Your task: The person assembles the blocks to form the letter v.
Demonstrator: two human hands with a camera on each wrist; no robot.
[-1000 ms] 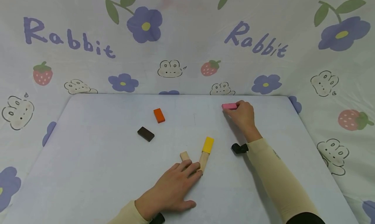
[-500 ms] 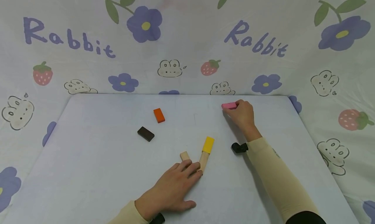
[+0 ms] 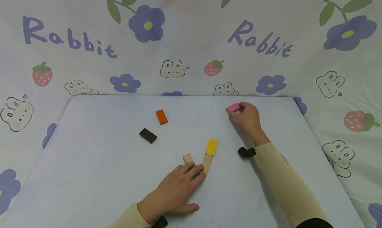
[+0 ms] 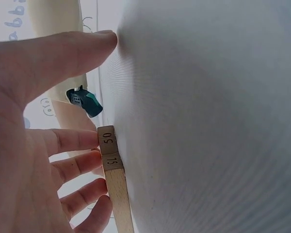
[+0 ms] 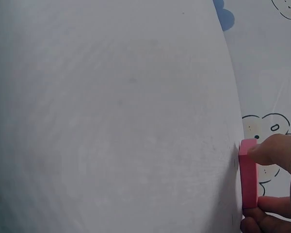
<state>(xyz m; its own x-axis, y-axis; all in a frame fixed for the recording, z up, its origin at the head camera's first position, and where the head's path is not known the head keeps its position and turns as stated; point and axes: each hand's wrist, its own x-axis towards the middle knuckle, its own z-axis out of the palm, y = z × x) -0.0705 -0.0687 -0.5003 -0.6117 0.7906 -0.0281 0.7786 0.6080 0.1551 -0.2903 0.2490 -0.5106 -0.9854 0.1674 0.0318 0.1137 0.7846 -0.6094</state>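
Near the far edge of the table my right hand (image 3: 249, 119) pinches a small pink block (image 3: 232, 107) between thumb and fingers. In the right wrist view the pink block (image 5: 249, 177) stands on its narrow side, thumb at one end and fingertips at the other. My left hand (image 3: 176, 191) lies with fingers stretched out on plain wooden blocks, one short piece (image 3: 188, 158) and one slanting piece (image 3: 207, 163); their near ends are hidden under the fingers. The left wrist view shows fingertips against a wooden block (image 4: 107, 139) printed 50, beside one (image 4: 112, 161) printed 75. A yellow block (image 3: 211, 146) adjoins the slanting piece's far end.
An orange block (image 3: 161, 117) and a dark brown block (image 3: 148, 136) lie left of centre on the white table (image 3: 89, 175). Behind and beside the table hangs a printed cloth (image 3: 191, 39). A black wrist camera (image 3: 246, 152) sits by the right sleeve.
The pink block has turned slightly in my right hand, its right end swinging toward the far edge. My right wrist has shifted a little to the right. My left hand stays in place.
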